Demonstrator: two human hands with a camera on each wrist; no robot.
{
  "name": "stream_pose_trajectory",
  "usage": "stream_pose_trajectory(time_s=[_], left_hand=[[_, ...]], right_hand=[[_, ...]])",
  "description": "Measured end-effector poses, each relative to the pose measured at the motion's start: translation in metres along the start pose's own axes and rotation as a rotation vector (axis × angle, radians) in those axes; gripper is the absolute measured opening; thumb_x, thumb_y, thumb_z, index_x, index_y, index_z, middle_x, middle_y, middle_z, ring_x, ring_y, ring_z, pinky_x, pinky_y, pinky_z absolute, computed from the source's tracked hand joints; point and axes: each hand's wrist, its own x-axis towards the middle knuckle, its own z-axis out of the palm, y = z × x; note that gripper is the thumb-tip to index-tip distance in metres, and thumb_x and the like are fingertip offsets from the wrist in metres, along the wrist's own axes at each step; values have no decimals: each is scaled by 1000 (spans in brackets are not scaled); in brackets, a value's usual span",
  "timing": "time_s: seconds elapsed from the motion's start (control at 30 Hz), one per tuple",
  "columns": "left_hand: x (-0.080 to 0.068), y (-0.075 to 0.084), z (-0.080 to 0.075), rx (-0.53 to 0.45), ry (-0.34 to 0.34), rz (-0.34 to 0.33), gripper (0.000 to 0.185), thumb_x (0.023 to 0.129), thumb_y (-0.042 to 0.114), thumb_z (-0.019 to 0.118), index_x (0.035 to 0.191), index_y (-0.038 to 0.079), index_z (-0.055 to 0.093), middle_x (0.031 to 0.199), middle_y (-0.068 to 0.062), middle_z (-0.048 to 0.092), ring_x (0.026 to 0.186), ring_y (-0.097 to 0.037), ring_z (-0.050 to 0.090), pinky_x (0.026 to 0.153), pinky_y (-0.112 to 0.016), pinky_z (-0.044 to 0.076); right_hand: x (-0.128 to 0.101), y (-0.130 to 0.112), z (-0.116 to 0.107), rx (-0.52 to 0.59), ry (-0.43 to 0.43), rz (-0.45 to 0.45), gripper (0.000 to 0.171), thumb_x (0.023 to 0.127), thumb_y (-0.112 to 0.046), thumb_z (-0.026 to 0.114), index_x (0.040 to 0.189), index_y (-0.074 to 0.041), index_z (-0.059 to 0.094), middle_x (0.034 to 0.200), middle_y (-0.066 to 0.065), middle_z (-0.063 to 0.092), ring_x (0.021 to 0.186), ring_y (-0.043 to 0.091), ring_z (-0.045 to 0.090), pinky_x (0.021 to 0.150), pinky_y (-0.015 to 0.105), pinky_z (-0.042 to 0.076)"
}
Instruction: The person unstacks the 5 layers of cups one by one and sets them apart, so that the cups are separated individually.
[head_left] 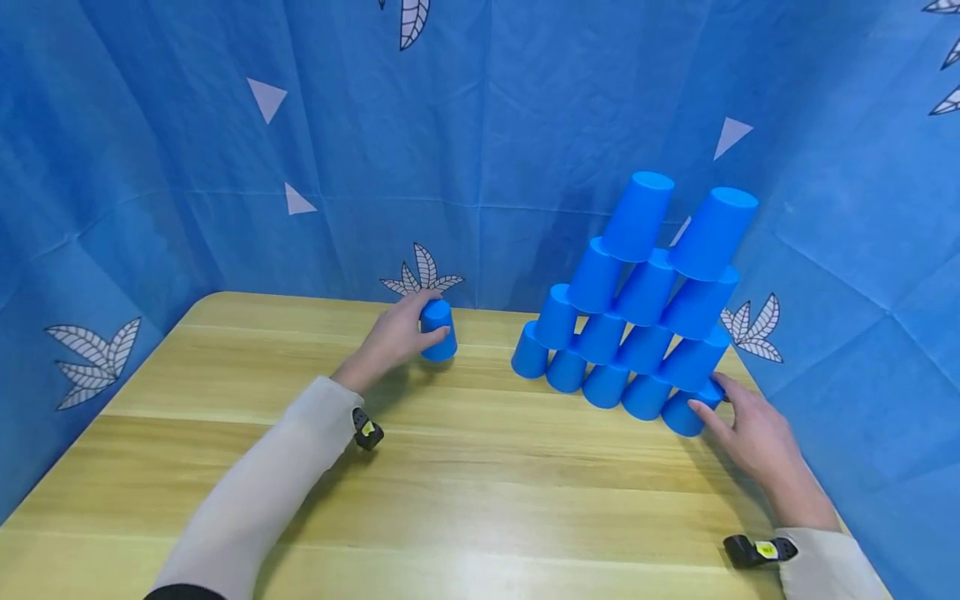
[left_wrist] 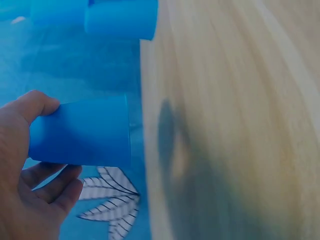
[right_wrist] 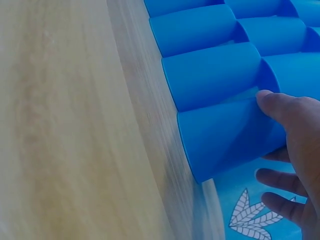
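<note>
My left hand (head_left: 441,312) holds a single upside-down blue cup (head_left: 437,330) at the back middle of the wooden table (head_left: 465,483). In the left wrist view the thumb (left_wrist: 35,106) lies on one side of that cup (left_wrist: 80,132) and the fingers (left_wrist: 57,184) curl round the other. To the right stands a pyramid of several upside-down blue cups (head_left: 645,300). My right hand (head_left: 705,393) grips the bottom row's right end cup (head_left: 681,414), which stays on the table. In the right wrist view the thumb (right_wrist: 275,102) presses on this cup (right_wrist: 225,135).
A blue cloth with white leaf prints (head_left: 480,150) closes in the table at the back and on both sides. The pyramid stands near the table's right back corner. Bare wood stretches across the front and left of the table.
</note>
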Motion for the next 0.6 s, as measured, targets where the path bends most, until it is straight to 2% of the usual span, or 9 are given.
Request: stream_pose_trajectory(time_s=[0.27, 0.47, 0.6], left_hand=[[16, -19, 11, -14, 4, -47, 64, 92, 35, 68, 146, 12, 41, 142, -15, 47, 126, -37, 49, 99, -54, 43], [26, -29, 17, 15, -1, -62, 63, 92, 35, 67, 145, 13, 42, 138, -17, 49, 124, -38, 50, 98, -56, 44], [30, -32, 20, 23, -4, -53, 64, 93, 37, 67, 146, 14, 40, 139, -16, 48, 125, -38, 49, 99, -56, 43]], right_hand=[[-2, 1, 3, 5, 2, 1, 65, 98, -39, 58, 137, 10, 41, 119, 36, 54, 106, 55, 51, 80, 69, 42], [-1, 0, 2, -13, 8, -18, 66, 97, -37, 61, 138, 10, 40, 123, 37, 52, 110, 56, 48, 86, 71, 38], [0, -1, 1, -28, 59, -66, 60, 95, -33, 64, 135, 8, 46, 127, 34, 52, 114, 54, 46, 90, 70, 36]])
